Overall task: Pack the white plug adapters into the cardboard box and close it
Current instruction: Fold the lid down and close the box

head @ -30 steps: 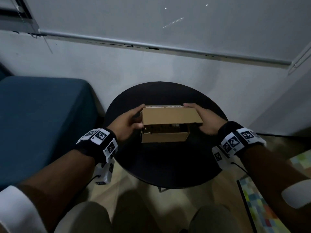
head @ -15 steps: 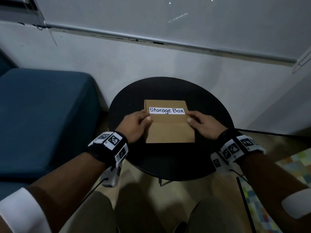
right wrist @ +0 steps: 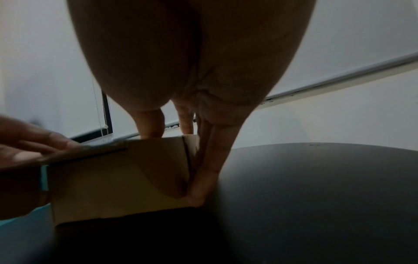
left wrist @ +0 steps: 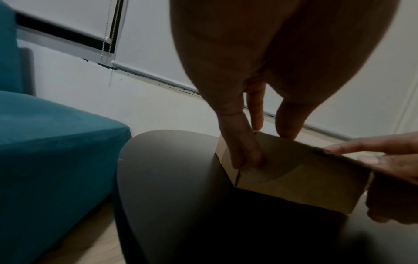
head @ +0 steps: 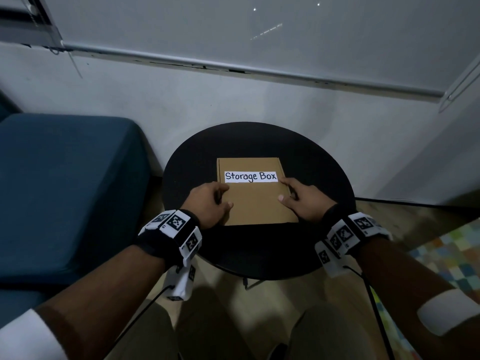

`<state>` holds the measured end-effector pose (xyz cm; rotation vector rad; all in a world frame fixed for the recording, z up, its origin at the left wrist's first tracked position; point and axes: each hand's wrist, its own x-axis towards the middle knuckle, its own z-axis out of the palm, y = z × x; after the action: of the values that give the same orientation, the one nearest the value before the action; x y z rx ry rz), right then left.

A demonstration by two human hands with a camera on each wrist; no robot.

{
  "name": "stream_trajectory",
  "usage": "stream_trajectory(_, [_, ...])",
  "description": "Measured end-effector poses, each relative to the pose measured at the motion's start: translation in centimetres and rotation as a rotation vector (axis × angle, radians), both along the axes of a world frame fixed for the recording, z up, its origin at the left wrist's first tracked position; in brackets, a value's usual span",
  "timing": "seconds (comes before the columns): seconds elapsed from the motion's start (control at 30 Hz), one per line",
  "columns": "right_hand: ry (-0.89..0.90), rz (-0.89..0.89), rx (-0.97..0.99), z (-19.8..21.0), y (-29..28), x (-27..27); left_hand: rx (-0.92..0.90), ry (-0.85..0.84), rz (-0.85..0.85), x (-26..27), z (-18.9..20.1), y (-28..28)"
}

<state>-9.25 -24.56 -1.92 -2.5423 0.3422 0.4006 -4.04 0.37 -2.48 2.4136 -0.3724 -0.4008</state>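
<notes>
On black round table (head: 259, 250), closed tan cardboard box (head: 255, 203), white "Storage Box" label (head: 251, 176)

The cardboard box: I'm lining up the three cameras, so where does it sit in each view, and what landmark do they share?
Head: the cardboard box, lid down with its "Storage Box" label, sits centre frame between both hands.
Left wrist: right of centre, its corner and front wall below the fingers.
Right wrist: lower left, a finger against its right edge.
Shared landmark: the round black table under the box.
</notes>
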Motion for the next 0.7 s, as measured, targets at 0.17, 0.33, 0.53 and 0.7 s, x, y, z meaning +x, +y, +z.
stream_trajectory(0.17, [-0.018,-0.019,0.019,-0.7,0.2,0.0,-0.022,0.05,0.07,-0.3,-0.1,-0.1])
stream_trajectory(0.33, [-0.043,-0.023,0.057,-0.7,0.4,-0.2,-0.049,0.071,0.075,0.1,-1.1,0.1])
stream_trajectory(0.53, [0.013,0.006,-0.052,-0.6,0.1,0.1,0.009,0.032,-0.017,1.0,-1.8,0.1])
stream_trajectory(0.7, [0.108,0.091,-0.208,-0.2,0.3,0.6,0.041,-0.051,-0.079,1.7,-1.2,-0.2])
